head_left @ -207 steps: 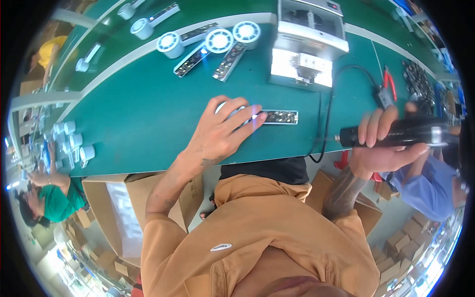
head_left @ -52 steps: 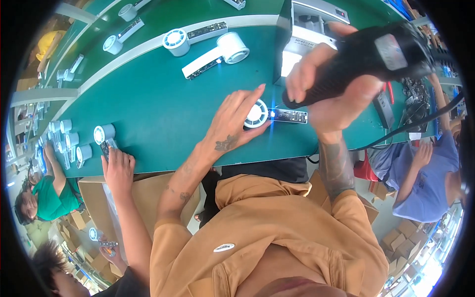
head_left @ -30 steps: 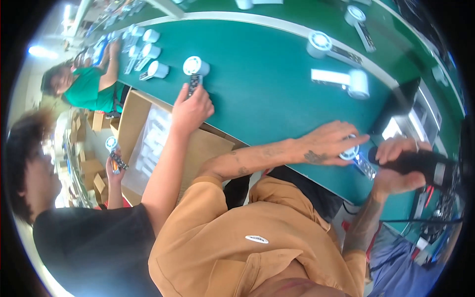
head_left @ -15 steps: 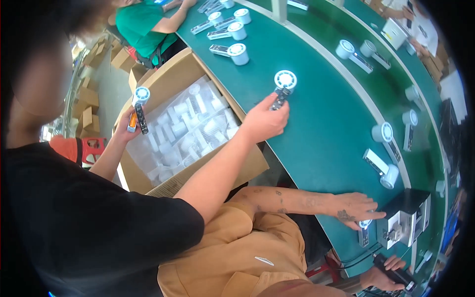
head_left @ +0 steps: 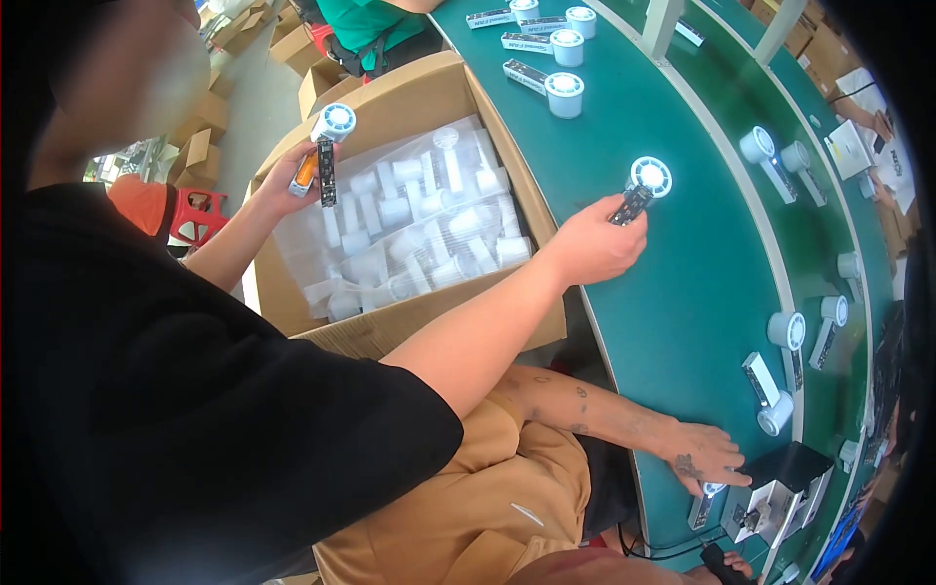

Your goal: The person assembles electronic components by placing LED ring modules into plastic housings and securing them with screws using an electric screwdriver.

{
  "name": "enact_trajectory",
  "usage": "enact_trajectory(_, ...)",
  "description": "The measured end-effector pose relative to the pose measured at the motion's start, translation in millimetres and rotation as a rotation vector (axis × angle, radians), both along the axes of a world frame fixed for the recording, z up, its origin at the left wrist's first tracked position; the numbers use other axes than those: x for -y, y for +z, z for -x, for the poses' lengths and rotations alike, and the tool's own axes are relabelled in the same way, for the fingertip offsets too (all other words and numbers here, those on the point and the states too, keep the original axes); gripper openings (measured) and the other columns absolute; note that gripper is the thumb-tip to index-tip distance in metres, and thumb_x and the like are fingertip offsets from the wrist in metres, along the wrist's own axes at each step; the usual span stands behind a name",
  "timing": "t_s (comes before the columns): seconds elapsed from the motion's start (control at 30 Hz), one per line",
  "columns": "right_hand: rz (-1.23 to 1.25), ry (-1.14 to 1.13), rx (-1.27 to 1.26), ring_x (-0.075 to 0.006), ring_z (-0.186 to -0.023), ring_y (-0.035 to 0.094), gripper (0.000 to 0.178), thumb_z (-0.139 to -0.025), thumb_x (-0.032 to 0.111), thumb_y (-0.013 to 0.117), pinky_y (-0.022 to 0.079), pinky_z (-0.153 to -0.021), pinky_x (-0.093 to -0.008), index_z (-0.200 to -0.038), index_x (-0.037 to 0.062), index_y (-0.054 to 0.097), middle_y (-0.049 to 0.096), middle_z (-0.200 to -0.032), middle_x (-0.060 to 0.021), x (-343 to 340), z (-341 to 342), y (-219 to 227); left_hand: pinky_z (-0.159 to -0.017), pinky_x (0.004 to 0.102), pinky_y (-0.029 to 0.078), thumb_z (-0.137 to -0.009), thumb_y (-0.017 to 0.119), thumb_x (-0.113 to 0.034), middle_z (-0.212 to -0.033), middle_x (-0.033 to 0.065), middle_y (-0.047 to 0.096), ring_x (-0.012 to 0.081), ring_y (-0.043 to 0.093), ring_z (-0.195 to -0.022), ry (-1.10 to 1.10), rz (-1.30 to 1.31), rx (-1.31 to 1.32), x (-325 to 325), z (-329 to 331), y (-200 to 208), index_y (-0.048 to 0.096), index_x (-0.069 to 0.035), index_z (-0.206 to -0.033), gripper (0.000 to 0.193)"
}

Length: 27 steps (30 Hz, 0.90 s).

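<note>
My left arm reaches right across the green table. My left hand (head_left: 704, 456) is curled over the head of a white handheld fan (head_left: 700, 511), whose bare circuit board faces up in its handle. The index finger stretches towards a black and silver screw feeder (head_left: 775, 502). At the lower edge, partly cut off, my right hand (head_left: 738, 564) is closed round a black electric screwdriver (head_left: 720, 563) with a cable. Close by on my left, a person in black holds one lit fan (head_left: 634, 200) in the right hand and another fan (head_left: 330, 146) in the left.
An open carton (head_left: 419, 83) of bagged white fan parts stands left of the green table (head_left: 682, 322). Several fans (head_left: 564, 95) lie at the far end. More fans (head_left: 773, 411) lie along the right rail (head_left: 765, 224). A person in green (head_left: 366, 24) is beyond.
My view has turned to the left, so the scene swings clockwise. My right hand and the screwdriver are now more cut off at the lower edge. My left hand stays on the fan.
</note>
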State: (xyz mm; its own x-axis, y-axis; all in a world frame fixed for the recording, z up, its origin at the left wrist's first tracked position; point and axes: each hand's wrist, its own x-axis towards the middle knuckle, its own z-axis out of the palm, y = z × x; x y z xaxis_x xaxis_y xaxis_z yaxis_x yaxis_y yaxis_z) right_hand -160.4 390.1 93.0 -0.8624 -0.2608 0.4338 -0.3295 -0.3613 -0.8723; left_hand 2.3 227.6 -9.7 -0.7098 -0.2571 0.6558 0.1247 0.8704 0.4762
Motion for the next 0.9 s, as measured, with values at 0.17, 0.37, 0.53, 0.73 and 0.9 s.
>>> enact_trajectory(0.17, -0.074, 0.098, -0.065, -0.0125, -0.049, 0.044, 0.047, -0.103, 0.055, 0.049, 0.034, -0.042, -0.0263, -0.091, 0.0098, 0.049, 0.047, -0.062, -0.0009, -15, 21, -26, -0.077, 0.0441, 0.051, -0.08, 0.08, -0.037, -0.1, 0.0136, 0.058, 0.0313, 0.062, -0.092, 0.147, -0.032, -0.004, -5, 0, 1, 0.05, -0.005, -0.14, 0.074)
enact_trajectory(0.37, -0.044, -0.014, -0.181, -0.0166, -0.047, 0.045, 0.056, -0.103, 0.058, 0.048, 0.038, -0.042, -0.0284, -0.121, 0.0045, 0.051, 0.049, -0.063, -0.0044, -20, 4, -25, -0.079, 0.0456, 0.051, -0.083, 0.077, -0.033, -0.102, 0.0143, 0.06, 0.0333, 0.061, -0.093, 0.229, -0.072, -0.01, -23, 9, 4, 0.051, -0.007, -0.14, 0.068)
enact_trajectory(0.53, 0.0, 0.219, 0.055, -0.0159, -0.061, 0.045, 0.078, -0.092, 0.064, 0.055, 0.038, -0.054, -0.0303, -0.126, -0.0063, 0.051, 0.047, -0.069, -0.0048, -58, 36, -16, -0.08, 0.0469, 0.05, -0.085, 0.075, -0.03, -0.103, 0.0149, 0.061, 0.035, 0.061, -0.094, 0.037, -0.206, -0.087, -21, 9, 7, 0.052, -0.007, -0.139, 0.063)
enact_trajectory(0.73, 0.036, 0.006, -0.117, -0.0175, -0.047, 0.043, 0.088, -0.087, 0.086, 0.04, 0.038, -0.042, -0.0324, -0.13, 0.0107, 0.052, 0.048, -0.066, -0.0076, -2, 10, 48, -0.081, 0.0438, 0.05, -0.083, 0.078, -0.028, -0.107, 0.0133, 0.061, 0.0333, 0.062, -0.096, -0.074, -0.135, 0.127, 6, -20, 25, 0.051, -0.008, -0.144, 0.07)
enact_trajectory(0.9, 0.203, 0.19, -0.137, -0.0179, -0.045, 0.043, 0.094, -0.089, 0.088, 0.031, 0.039, -0.043, -0.0343, -0.138, 0.0091, 0.044, 0.046, -0.064, -0.0056, 8, 20, 76, -0.084, 0.0397, 0.053, -0.074, 0.087, -0.02, -0.113, 0.0127, 0.064, 0.0309, 0.064, -0.101, -0.158, -0.153, 0.143, 2, 5, 28, 0.06, -0.009, -0.138, 0.07)
